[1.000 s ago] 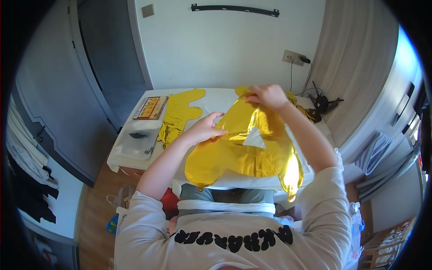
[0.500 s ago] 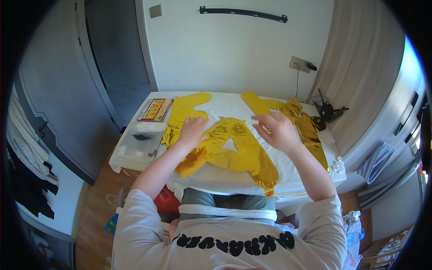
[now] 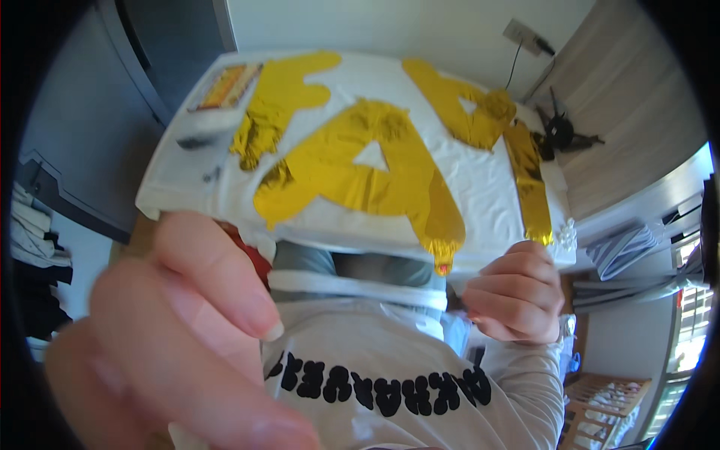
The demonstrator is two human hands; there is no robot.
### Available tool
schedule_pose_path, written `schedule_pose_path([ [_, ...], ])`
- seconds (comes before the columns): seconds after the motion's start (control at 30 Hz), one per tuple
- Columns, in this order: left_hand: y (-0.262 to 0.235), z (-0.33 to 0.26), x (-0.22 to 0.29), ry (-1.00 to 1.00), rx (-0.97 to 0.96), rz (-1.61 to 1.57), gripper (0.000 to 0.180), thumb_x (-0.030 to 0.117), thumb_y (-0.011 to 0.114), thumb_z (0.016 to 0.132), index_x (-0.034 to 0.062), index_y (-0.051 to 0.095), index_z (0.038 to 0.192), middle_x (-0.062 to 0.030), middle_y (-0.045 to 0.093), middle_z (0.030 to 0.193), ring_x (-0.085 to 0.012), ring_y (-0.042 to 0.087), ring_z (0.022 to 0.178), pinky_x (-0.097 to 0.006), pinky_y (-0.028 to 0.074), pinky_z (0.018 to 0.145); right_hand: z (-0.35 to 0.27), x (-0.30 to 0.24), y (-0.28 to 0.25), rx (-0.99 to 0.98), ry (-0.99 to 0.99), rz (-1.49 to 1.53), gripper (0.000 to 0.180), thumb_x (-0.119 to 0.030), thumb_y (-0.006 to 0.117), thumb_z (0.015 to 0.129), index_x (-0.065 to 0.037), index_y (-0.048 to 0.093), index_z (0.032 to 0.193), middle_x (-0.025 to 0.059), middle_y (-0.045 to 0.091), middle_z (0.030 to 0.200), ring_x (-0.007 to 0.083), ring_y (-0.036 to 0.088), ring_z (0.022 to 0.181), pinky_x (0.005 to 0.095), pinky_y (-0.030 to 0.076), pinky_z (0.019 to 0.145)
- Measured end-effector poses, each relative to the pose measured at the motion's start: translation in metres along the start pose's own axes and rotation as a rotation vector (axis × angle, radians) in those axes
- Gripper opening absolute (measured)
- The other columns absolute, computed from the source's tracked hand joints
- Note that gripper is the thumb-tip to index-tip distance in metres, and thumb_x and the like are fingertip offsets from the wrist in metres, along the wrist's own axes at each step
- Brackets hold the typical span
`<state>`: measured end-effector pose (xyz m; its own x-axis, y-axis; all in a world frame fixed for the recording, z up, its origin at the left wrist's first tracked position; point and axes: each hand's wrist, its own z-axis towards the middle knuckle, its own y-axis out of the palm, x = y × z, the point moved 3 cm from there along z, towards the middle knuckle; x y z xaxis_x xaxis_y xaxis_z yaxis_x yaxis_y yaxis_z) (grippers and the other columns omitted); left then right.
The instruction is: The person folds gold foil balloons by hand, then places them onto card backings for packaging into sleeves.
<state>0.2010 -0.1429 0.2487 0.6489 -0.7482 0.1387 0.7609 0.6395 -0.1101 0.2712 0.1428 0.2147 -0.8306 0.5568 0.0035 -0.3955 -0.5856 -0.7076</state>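
My left hand (image 3: 180,330) is raised very close in the lower left, large and slightly blurred. Its bent fingers are apart and I see nothing held in them. Over the table's front right edge, my right hand (image 3: 519,291) is closed like a fist, with no object showing. Nearest between the hands lies a flat gold foil letter balloon (image 3: 349,161), shaped like an A, its narrow tail at the front edge. Another flat gold foil balloon (image 3: 277,94) with arms to the right lies behind it at left. A third gold foil balloon (image 3: 442,94) lies at the back right, partly crumpled.
A white cloth covers the table (image 3: 480,199). At its left lie a printed flat package (image 3: 225,86) and a clear bag (image 3: 199,141) with dark contents. A gold foil strip (image 3: 529,180), white beads (image 3: 566,234) and a black tripod-like device (image 3: 560,131) are at the right.
Both hands have moved off the balloons toward me; the left is now close up, the right has closed. The view has tilted down. An orange-gold piece by the A-shaped balloon no longer shows.
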Motion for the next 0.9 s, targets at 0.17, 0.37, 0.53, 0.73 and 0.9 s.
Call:
schedule_pose_path([
  [0.17, -0.008, -0.037, -0.01, -0.271, -0.038, 0.232, 0.036, 0.051, 0.068, 0.095, 0.0268, 0.063, 0.122, 0.0103, 0.067, 0.115, -0.0148, 0.052, 0.102, -0.039, 0.036, 0.091, -0.026, 0.014, -0.012, 0.139, -0.006, 0.238, 0.026, -0.03, 0.061, 0.1, -0.007, 0.062, 0.112, 0.0107, 0.062, 0.089, 0.0241, 0.055, 0.076, 0.0372, 0.04, 0.061],
  [0.37, 0.014, -0.122, -0.056, -0.263, 0.137, 0.287, 0.017, 0.038, 0.064, 0.103, 0.0234, 0.056, 0.102, 0.0143, 0.072, 0.107, -0.0152, 0.054, 0.092, -0.035, 0.035, 0.082, -0.062, 0.029, -0.009, 0.162, 0.223, 0.295, 0.029, -0.032, 0.052, 0.105, -0.011, 0.056, 0.125, 0.0117, 0.063, 0.1, 0.0236, 0.055, 0.077, 0.0332, 0.043, 0.06],
  [0.53, 0.016, -0.175, -0.047, -0.195, 0.0, 0.379, 0.018, 0.032, 0.066, 0.102, 0.0179, 0.055, 0.099, 0.002, 0.076, 0.1, -0.0173, 0.06, 0.086, -0.034, 0.039, 0.071, -0.041, 0.048, 0.024, -0.19, 0.249, 0.648, 0.021, -0.021, 0.049, 0.103, -0.004, 0.06, 0.108, 0.0129, 0.064, 0.095, 0.0193, 0.059, 0.077, 0.031, 0.049, 0.066],
  [0.73, -0.001, -0.202, -0.02, -0.375, -0.157, 0.564, 0.02, 0.026, 0.073, 0.097, 0.0163, 0.056, 0.1, -0.0014, 0.079, 0.097, -0.0174, 0.067, 0.078, -0.032, 0.042, 0.064, 0.057, 0.002, 0.083, -0.21, 0.222, 0.49, 0.024, -0.028, 0.072, 0.088, -0.009, 0.077, 0.101, 0.0046, 0.074, 0.087, 0.0199, 0.07, 0.071, 0.0337, 0.051, 0.057],
  [0.9, 0.001, -0.206, -0.029, -0.469, -0.142, 0.62, 0.02, 0.023, 0.075, 0.095, 0.0161, 0.057, 0.101, -0.0009, 0.079, 0.095, -0.0166, 0.067, 0.072, -0.031, 0.042, 0.063, 0.052, 0.009, 0.067, -0.208, 0.345, 0.508, 0.024, -0.024, 0.07, 0.089, -0.007, 0.074, 0.106, 0.0068, 0.073, 0.092, 0.0211, 0.07, 0.077, 0.0345, 0.051, 0.063],
])
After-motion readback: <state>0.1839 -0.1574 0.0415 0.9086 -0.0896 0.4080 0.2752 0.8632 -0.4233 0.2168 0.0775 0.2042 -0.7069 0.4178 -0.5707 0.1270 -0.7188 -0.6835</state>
